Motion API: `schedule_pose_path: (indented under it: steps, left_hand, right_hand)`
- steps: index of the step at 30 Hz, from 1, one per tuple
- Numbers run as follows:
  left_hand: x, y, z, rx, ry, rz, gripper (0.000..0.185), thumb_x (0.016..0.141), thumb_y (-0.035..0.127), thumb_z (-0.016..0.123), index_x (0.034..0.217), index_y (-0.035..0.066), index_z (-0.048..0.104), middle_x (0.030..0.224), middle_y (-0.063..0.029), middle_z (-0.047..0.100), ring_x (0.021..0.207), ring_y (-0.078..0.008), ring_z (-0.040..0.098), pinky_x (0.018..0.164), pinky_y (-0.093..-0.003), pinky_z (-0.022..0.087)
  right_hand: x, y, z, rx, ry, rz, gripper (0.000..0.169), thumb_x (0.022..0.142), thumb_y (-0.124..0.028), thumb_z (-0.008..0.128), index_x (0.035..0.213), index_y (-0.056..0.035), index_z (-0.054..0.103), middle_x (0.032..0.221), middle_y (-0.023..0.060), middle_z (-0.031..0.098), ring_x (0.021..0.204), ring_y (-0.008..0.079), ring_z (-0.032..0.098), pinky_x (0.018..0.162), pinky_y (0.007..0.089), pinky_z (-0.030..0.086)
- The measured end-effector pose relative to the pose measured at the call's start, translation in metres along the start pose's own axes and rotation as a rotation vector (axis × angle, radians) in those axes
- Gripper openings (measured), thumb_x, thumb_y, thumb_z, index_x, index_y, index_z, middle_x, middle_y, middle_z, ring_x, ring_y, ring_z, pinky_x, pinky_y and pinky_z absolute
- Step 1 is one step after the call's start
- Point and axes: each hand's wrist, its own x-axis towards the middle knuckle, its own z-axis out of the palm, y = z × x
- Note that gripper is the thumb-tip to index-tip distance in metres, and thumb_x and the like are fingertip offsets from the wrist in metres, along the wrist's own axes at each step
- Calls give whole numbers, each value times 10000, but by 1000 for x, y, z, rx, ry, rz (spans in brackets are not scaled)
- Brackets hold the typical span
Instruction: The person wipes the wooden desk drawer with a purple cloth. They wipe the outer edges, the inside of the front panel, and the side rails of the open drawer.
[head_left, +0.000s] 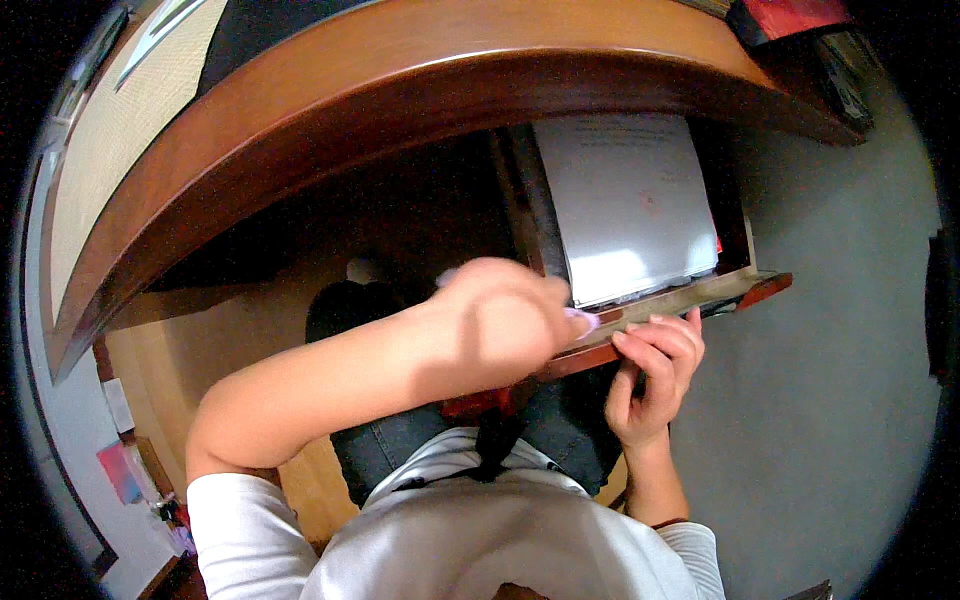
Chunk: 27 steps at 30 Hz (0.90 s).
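An open wooden drawer (675, 296) juts out below the curved desk edge, with a printed sheet in a clear sleeve (630, 210) lying in it. My left hand (499, 315) reaches across to the drawer's near left corner. A bit of pale purple cloth (583, 322) shows at its fingers, pressed on the top edge of the drawer front. My right hand (660, 360) is at the outer side of the drawer front, its fingertips resting near the top edge, the thumb lower down. Whether it grips the front is unclear.
The curved wooden desk (480, 45) arches over the drawer. A woven mat (142, 142) lies on its left part, a red-and-black object (787, 19) at its upper right. My legs in dark trousers (390, 442) are below the drawer. A grey surface (810, 375) extends at right.
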Motion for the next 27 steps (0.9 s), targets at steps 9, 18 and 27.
schedule_pose_path:
  steps: [9,18,27]
  left_hand:
    - [-82,-6,15,-133,126,-339,562,847,64,617,1391,205,638,894,-111,666,718,-346,662,613,-439,553]
    - [-88,2,49,-1445,471,-561,517,955,169,578,1443,3,556,1333,-126,660,1189,-223,643,1050,-368,486]
    - [-81,18,38,-1408,598,-526,499,959,276,688,1377,17,604,1218,-71,666,1087,-198,653,988,-346,510]
  right_hand:
    - [-2,2,0,-15,5,3,384,750,-1,603,1079,-172,705,1088,37,643,1108,295,579,1178,554,302]
    - [-1,1,0,-6,2,-5,416,743,36,619,1104,-151,700,1109,53,638,1130,305,577,1183,563,298]
    - [0,-3,0,-9,16,1,414,763,31,639,1139,-138,683,1137,66,630,1150,317,575,1172,580,310]
